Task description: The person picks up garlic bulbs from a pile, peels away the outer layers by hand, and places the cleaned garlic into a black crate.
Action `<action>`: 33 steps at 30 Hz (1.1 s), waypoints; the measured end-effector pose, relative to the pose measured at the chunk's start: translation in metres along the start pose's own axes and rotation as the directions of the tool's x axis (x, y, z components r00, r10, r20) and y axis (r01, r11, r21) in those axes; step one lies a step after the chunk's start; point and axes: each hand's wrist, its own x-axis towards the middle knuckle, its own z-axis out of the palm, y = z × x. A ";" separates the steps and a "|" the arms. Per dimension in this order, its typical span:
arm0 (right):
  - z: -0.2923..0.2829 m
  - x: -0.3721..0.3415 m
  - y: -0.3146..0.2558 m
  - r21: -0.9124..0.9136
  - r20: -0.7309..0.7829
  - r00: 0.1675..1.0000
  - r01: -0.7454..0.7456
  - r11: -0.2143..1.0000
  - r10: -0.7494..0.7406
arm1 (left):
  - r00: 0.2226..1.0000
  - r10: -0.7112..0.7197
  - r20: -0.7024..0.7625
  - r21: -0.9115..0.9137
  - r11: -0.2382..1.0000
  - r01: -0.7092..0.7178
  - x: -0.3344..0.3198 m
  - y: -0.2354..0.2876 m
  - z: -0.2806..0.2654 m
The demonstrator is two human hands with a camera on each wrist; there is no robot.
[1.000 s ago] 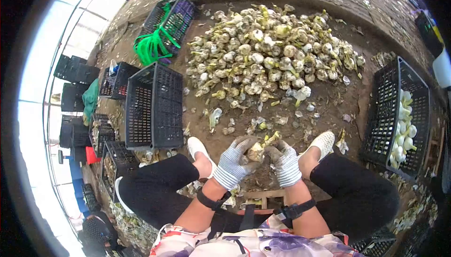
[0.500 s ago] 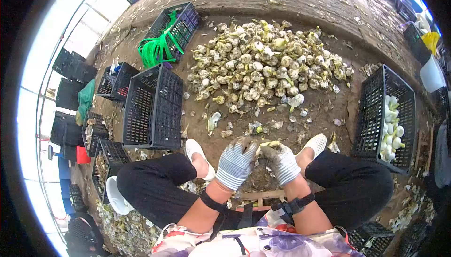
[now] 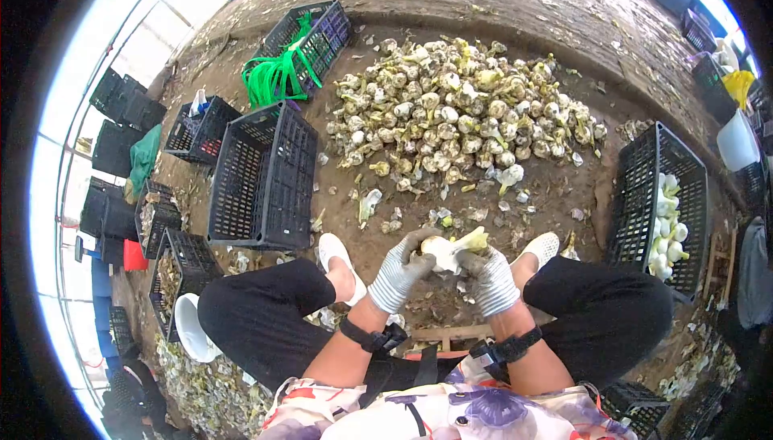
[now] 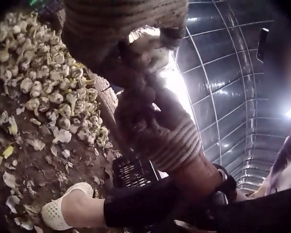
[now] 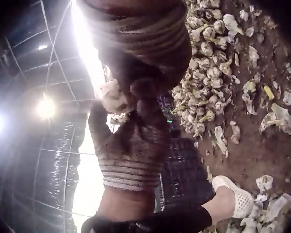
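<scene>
One garlic bulb (image 3: 441, 254), left hand (image 3: 403, 269) gripping it, right hand (image 3: 489, 276) likewise

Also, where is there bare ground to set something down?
Mostly bare soil lies between the large black crate on the left and the garlic pile, and between the pile and the crate of white bulbs. Crowded: the stretch from pile to white shoes, littered with skins.
</scene>
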 end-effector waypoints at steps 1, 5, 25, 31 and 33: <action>0.000 -0.001 -0.005 0.025 -0.034 0.999 -0.016 1.000 0.017 | 0.999 -0.012 -0.044 0.065 0.998 0.015 0.000 0.002 0.006; 0.000 -0.004 0.015 -0.279 0.157 0.953 0.294 0.914 -0.259 | 0.957 0.289 -0.006 0.635 0.741 -0.219 -0.012 0.016 0.037; 0.012 -0.024 -0.023 -0.254 0.184 0.983 0.074 0.964 -0.027 | 0.973 0.217 -0.074 0.093 0.973 -0.210 -0.013 0.042 0.011; 0.002 -0.017 -0.013 -0.477 0.175 0.976 0.197 0.857 -0.127 | 0.887 0.451 0.104 0.851 0.422 -0.314 -0.016 0.045 0.014; 0.000 -0.017 -0.010 -0.530 0.151 0.979 0.195 0.825 -0.134 | 0.907 0.396 0.144 0.898 0.332 -0.288 -0.018 0.040 0.017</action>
